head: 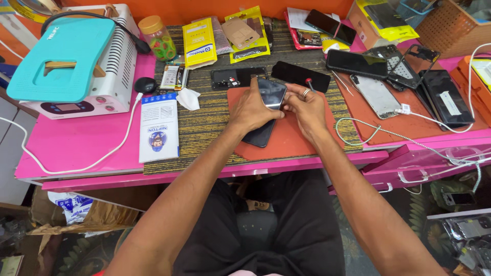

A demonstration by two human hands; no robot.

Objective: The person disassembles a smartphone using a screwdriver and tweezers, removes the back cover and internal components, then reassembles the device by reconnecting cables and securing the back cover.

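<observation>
The left hand [251, 108] is curled, fingers closed round the left edge of a dark smartphone [267, 110], which it holds tilted above the orange work mat [291, 135] in the middle of the pink table [82, 140]. The right hand [307, 107] grips the phone's right edge with fingers half closed, and a small screwdriver w/ red handle [309, 83] sticks up between its fingers; ring on one finger.

Containers: far left, a clear jar w/ yellow lid [157, 38] holds green and red rubber bands. Far right, a woven basket [450, 28]; its contents I cannot tell. Left of the jar stands a white machine w/ teal top [71, 64]. Several other phones [358, 64] lie to the right, apart from the hands.
</observation>
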